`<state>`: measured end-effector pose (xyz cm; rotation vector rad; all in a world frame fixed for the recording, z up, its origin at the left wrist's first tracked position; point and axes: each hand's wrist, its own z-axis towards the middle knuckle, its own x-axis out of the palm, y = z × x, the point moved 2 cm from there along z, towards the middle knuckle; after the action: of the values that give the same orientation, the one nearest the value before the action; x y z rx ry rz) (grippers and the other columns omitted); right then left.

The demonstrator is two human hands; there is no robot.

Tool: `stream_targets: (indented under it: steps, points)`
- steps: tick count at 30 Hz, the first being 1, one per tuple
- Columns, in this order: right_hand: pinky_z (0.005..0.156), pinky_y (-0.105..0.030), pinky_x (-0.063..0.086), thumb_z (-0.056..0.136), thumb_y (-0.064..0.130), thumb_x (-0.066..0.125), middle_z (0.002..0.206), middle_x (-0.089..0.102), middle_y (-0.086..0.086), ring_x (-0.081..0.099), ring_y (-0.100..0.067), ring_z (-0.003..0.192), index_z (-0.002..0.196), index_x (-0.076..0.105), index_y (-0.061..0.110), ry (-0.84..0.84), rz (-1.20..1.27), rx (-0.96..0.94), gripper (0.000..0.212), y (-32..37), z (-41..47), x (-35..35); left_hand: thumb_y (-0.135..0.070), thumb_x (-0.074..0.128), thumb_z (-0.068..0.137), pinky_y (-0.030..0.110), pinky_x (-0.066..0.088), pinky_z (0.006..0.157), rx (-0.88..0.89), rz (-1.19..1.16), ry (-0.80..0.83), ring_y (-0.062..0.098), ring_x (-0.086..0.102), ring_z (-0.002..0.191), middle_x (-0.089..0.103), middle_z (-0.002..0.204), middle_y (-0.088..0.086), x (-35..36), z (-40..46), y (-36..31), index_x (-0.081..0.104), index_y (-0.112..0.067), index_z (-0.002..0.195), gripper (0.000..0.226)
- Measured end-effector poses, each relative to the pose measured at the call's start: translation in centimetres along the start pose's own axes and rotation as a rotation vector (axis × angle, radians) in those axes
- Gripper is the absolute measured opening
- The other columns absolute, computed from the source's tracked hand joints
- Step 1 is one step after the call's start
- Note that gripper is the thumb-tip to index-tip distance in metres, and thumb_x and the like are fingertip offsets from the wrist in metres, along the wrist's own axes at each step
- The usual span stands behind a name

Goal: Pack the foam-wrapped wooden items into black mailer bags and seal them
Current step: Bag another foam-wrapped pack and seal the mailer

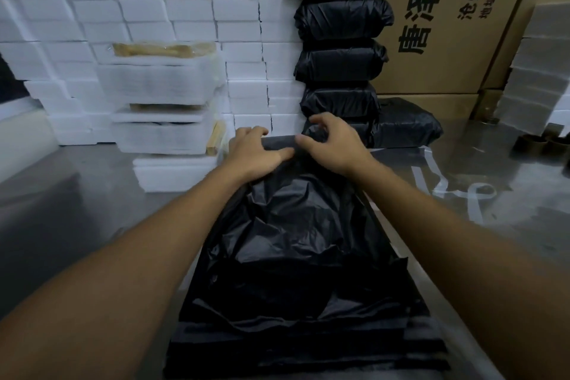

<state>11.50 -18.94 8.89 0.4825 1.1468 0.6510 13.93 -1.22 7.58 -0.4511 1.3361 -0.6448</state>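
Pretty crowded bench here. Behind the hands there's a column of sealed black parcels (340, 40) stacked up against a wall of white foam blocks (154, 3), with one more parcel (407, 126) lying flat on the table beside the bottom of the stack. On the left sits a pile of foam-wrapped items (163, 108), with bits of pale wood poking out of the wrapping. A cardboard box (447, 25) with printed characters stands at the back right, cut off by the frame, and some clear strips (444, 185) lie on the shiny metal table (61, 210).

The black bag (302, 241) lies in the middle, crinkled and glossy, running toward the camera; what's inside is hidden. The left hand (253, 154) grips its far folded edge, fingers curled over it. The right hand (333, 142) pinches the same edge right beside it, though it's a bit blurred
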Motion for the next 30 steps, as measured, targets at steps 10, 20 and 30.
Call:
stream_targets:
  steps: [10, 20, 30]
  points:
    - [0.079, -0.032, 0.052, 0.076, 0.053, 0.078, 0.149, 0.047, -0.007, 0.062, -0.022, 0.104, 0.154, 0.034, 0.016, 0.322, 0.34, 0.43, 0.096, -3.1, 6.5, 4.3, -0.046, 0.081, 0.053, 0.032, 0.049, 0.075, -0.324, -0.558, 0.114, 0.023, 0.058, 0.105, 0.049, 0.13, 0.001, 2.5, 4.1, 2.0, 0.03, -0.028, 0.15, 0.111]
    - [0.091, -0.037, 0.055, 0.086, 0.042, 0.07, 0.106, 0.076, -0.014, 0.071, -0.028, 0.092, 0.114, 0.072, 0.009, 0.469, 0.661, 0.477, 0.043, -5.1, 6.6, 5.7, -0.053, 0.075, 0.061, 0.039, 0.051, 0.098, -0.369, -0.712, 0.142, 0.028, 0.068, 0.102, 0.07, 0.116, 0.011, 3.1, 3.6, 3.1, 0.065, -0.016, 0.122, 0.073]
    - [0.098, -0.033, 0.052, 0.085, 0.039, 0.077, 0.12, 0.069, -0.006, 0.066, -0.021, 0.11, 0.126, 0.065, 0.008, -0.012, 0.721, 0.347, 0.052, -4.7, 2.8, 3.9, -0.09, 0.071, 0.038, 0.032, 0.034, 0.114, 0.013, -0.398, -0.01, 0.005, 0.035, 0.139, 0.03, 0.156, -0.017, 3.7, -5.7, 3.8, 0.013, -0.037, 0.155, 0.141]
